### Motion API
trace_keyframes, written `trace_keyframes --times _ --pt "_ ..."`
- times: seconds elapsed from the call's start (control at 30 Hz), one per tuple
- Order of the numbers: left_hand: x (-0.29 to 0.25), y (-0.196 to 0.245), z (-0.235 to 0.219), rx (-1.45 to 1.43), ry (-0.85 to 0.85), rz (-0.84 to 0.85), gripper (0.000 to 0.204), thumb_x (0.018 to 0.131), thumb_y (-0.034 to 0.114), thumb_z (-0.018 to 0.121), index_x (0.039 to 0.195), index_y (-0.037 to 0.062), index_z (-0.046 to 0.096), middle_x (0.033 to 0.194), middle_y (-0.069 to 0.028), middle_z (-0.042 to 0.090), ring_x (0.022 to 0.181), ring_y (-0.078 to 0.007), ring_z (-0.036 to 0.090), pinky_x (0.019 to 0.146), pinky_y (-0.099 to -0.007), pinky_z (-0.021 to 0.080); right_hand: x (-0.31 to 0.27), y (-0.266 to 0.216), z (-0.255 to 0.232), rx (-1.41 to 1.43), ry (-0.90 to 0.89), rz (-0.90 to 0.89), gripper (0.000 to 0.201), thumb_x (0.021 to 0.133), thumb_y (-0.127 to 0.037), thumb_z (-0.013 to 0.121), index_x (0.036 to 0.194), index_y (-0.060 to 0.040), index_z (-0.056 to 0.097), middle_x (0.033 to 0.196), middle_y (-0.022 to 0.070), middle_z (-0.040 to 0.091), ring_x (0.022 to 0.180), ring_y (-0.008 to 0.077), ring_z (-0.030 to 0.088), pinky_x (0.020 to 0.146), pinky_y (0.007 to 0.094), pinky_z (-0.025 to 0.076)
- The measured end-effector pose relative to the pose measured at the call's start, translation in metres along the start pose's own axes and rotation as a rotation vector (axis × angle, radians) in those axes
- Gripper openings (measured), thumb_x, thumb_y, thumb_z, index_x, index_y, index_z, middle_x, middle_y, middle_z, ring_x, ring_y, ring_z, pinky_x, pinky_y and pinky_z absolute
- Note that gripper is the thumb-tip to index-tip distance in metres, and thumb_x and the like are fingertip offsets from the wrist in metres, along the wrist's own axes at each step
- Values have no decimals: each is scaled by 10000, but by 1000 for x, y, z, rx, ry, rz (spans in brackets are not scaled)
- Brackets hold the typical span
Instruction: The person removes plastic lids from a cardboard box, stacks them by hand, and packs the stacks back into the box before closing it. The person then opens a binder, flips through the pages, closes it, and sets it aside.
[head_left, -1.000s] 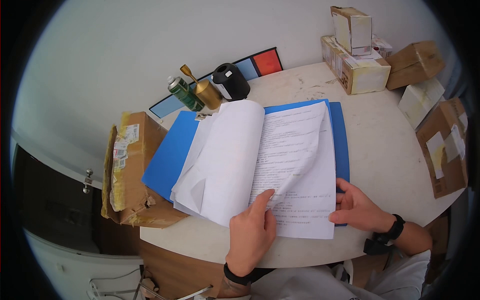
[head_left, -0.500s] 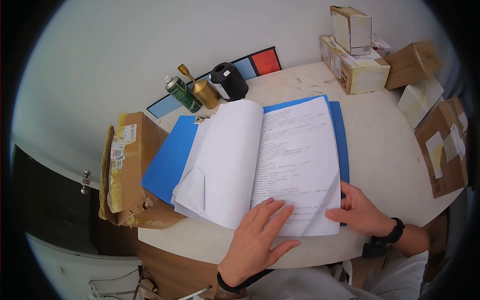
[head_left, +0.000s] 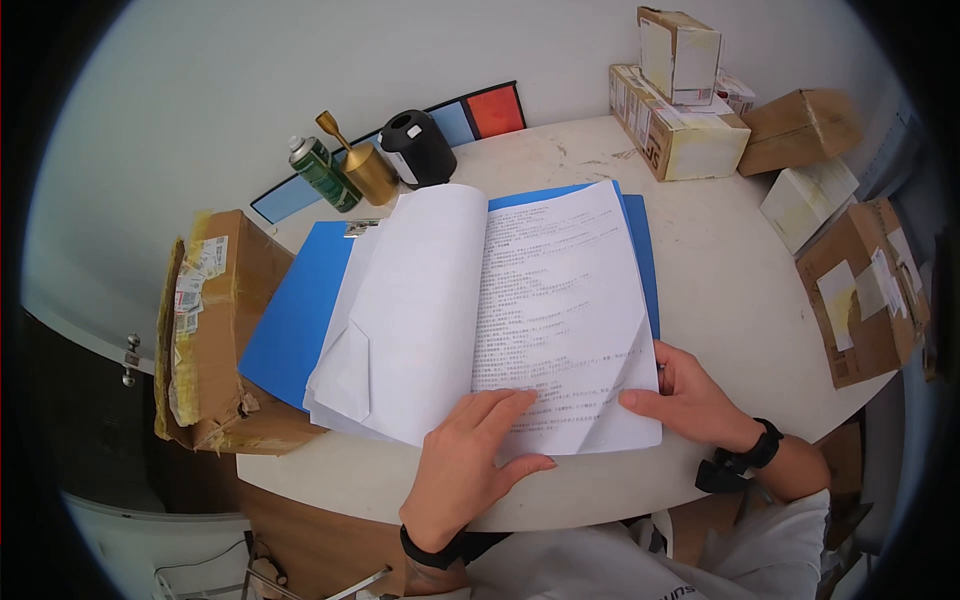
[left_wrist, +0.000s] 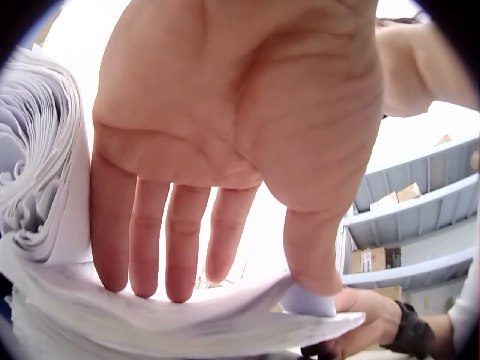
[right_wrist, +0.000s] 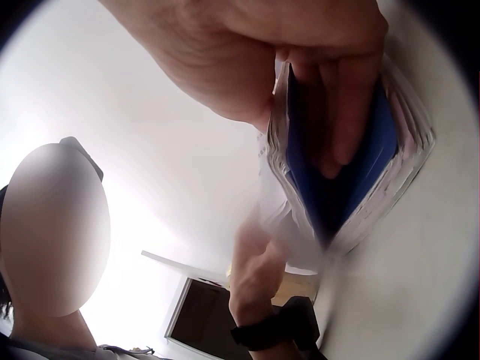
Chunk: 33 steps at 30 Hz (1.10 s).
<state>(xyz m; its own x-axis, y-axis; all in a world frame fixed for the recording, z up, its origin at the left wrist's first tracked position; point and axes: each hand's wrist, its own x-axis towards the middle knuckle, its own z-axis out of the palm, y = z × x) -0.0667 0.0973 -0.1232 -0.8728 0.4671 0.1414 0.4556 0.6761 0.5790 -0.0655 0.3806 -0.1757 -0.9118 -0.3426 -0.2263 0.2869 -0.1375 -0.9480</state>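
Note:
A blue clip folder lies spread on the table with a thick stack of papers. Turned-over sheets curl to the left, beside a metal clip; one has a folded corner. The printed page faces up, with a slanting crease near its lower right corner. My left hand rests its straight fingertips on the page's lower left part. My right hand grips the right edge, thumb on the page. In the right wrist view its fingers reach between blue covers, under the paper layers.
A torn cardboard box stands left of the folder. Behind it are a green spray can, a gold holder and a black cylinder. Several boxes line the table's right side.
The lifted, curling page now lies down flatter. My left hand has let go of its edge and spread onto the page. The right hand keeps its grip; the head view has shifted slightly.

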Motion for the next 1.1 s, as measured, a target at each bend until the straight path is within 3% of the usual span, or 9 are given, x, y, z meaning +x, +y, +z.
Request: trace_keyframes --times 0.43,0.63,0.73,0.77,0.83,0.93,1.0,1.07,1.1 --pt "0 -29 -20 -344 -158 -201 608 713 73 925 1274 13 699 1197 -114 732 1075 -228 700 958 -350 589 -2 1 -4 14 -65 -51 525 1034 -76 653 1462 68 384 1347 151 638 1132 163 680 947 315 575" --pt "-12 -31 -18 -405 -40 -247 532 873 -71 733 1382 23 611 905 -101 732 804 -186 719 761 -293 594 -1 2 -6 40 -99 19 578 1026 -65 663 1506 42 361 1392 139 637 1211 164 655 1022 317 542" --pt "-23 -33 -21 -550 556 -482 505 933 -42 640 1427 -26 534 709 -11 607 603 -73 590 592 -229 501 -1 1 -7 33 -102 35 574 1024 -46 657 1507 43 361 1389 143 641 1199 160 661 1016 317 546" --pt "-27 -38 -24 -542 553 -480 505 933 -42 640 1427 -26 534 709 -11 607 603 -73 590 592 -229 501 -1 2 -6 22 -91 22 554 1025 -52 652 1486 59 366 1356 156 652 1153 166 680 977 312 561" --pt "-37 -51 -29 -157 892 -577 493 944 -25 631 1427 -23 532 701 -2 602 592 -79 576 591 -239 493 -2 2 -5 27 -76 2 535 1026 -57 648 1465 75 371 1324 168 663 1107 171 698 938 308 577" --pt "-48 -43 -28 40 1074 -348 503 918 -25 671 1406 -21 554 717 -6 615 593 -80 571 591 -254 489 0 1 -4 24 -80 32 545 1021 -56 655 1471 67 372 1332 170 660 1092 165 703 936 306 576" --pt "-51 -13 -18 -28 739 -166 571 854 -14 763 1391 -12 570 754 -44 643 647 -98 610 630 -257 505 1 3 -5 48 -73 12 554 1016 -53 661 1474 63 372 1326 164 663 1081 158 705 925 300 578" --pt "-26 13 -17 -117 256 42 737 723 215 954 1360 37 628 930 -117 682 822 -249 677 725 -333 565 1 3 -6 20 -75 21 557 1016 -55 664 1476 61 372 1323 163 664 1080 157 705 919 299 581" --pt "-17 15 -12 -119 271 38 737 723 215 954 1360 37 628 930 -117 682 822 -249 677 725 -333 565 1 3 -5 9 -66 22 560 1015 -58 667 1477 60 373 1320 161 665 1079 156 705 913 299 583"
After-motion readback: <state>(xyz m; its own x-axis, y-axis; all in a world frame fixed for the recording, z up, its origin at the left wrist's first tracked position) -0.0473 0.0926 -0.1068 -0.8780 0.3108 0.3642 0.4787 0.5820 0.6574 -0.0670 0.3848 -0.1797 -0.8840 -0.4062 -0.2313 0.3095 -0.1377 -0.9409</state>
